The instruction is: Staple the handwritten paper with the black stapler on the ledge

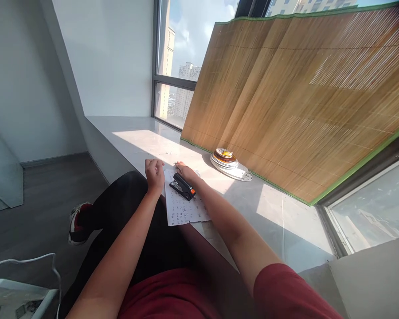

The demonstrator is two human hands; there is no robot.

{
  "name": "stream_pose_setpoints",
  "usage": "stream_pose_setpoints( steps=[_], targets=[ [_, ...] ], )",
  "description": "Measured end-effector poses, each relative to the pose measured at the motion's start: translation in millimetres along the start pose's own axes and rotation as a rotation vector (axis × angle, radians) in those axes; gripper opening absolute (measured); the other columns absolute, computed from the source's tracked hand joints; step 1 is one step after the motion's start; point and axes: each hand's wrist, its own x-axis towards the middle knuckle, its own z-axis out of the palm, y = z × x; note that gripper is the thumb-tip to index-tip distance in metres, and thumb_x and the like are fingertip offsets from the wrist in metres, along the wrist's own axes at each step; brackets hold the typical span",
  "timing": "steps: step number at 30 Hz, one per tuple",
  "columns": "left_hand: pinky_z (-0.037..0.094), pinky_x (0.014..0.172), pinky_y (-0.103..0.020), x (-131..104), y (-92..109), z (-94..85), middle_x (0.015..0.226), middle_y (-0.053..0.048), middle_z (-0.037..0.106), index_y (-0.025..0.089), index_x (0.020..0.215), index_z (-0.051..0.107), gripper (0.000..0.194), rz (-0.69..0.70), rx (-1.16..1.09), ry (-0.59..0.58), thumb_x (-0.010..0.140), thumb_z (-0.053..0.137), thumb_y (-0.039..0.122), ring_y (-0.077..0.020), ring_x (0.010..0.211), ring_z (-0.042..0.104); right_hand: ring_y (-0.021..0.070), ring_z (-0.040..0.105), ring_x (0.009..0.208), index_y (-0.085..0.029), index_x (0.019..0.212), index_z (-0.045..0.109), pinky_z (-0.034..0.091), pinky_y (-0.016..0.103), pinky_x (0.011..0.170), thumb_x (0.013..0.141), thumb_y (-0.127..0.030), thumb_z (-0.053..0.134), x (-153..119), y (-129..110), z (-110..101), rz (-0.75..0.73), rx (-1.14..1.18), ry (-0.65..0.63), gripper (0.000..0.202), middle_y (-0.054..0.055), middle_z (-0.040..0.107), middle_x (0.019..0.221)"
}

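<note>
Stapler (182, 187), the landmark: lies on the written paper (177, 212), just beside the right forearm.

Hands: left hand (154, 175) is beyond the stapler and to its left, near the paper's far corner, fingers curled narrow; no object visible in them. Right hand (187, 172) is just beyond the stapler, low over the far part of the paper, fingers close together. Fingertips small and sunlit; a pinch on the paper edge may be present, but I cannot tell.

Possible faults (judged): the paper's near corner juts past the sill (272, 210) edge, nearer the body than the stapler. A pull that way could tip sheet and stapler toward the lap. The right forearm, if swept left, could nudge the stapler. A lift of the sheet from one side would probably make it slide, the weight being loose on top.

Containers: beyond the stapler and to its right, a stack of plates (224, 160) partly on an oval plate (241, 172), near the bamboo mat (262, 97). The small top dish (224, 152) appears to hold something yellow. Far left of the stapler and nearer the body, a pale-rimmed bin (48, 301) has dark and pale items inside, kind unresolved.
</note>
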Motion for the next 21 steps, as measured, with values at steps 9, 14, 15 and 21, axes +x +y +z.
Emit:
stream_pose_setpoints(
  steps=[9,14,15,21],
  targets=[
    [0.049,0.073,-0.033,-2,4,-0.1,0.089,-0.007,0.056,0.023,0.077,0.064,0.031,0.018,0.039,-0.139,0.102,0.046,0.021,-0.0236,0.094,0.061,0.0251,0.061,0.134,-0.020,0.127,0.071,0.049,0.042,0.116,0.089,-0.006,0.052,-17,-1,-11,-0.034,0.052,0.071,0.046,0.009,0.074,0.130],
    [0.051,0.076,-0.032,-3,1,2.8,0.082,-0.003,0.065,0.023,0.076,0.062,0.032,-0.027,0.026,-0.363,0.101,0.043,0.028,-0.0212,0.083,0.063,0.0227,0.063,0.116,-0.021,0.110,0.069,0.052,0.038,0.106,0.091,-0.008,0.049,-40,12,-25,0.049,0.022,0.116,0.030,0.008,0.070,0.123],
    [0.052,0.077,-0.033,-4,0,3.9,0.082,-0.003,0.067,0.023,0.076,0.062,0.032,-0.034,0.017,-0.440,0.101,0.043,0.030,-0.0210,0.083,0.064,0.0231,0.063,0.113,-0.021,0.106,0.068,0.052,0.038,0.104,0.093,-0.010,0.049,-48,17,-30,0.068,0.009,0.122,0.026,0.009,0.070,0.121],
    [0.055,0.103,-0.040,-15,-3,10.8,0.113,-0.007,0.079,0.025,0.098,0.076,0.028,0.187,-0.037,-0.926,0.101,0.051,0.037,-0.0258,0.112,0.071,0.0275,0.061,0.100,-0.022,0.095,0.066,0.053,0.046,0.099,0.096,-0.014,0.046,-95,42,-59,0.149,-0.063,0.149,0.021,0.013,0.067,0.109]
  ],
)
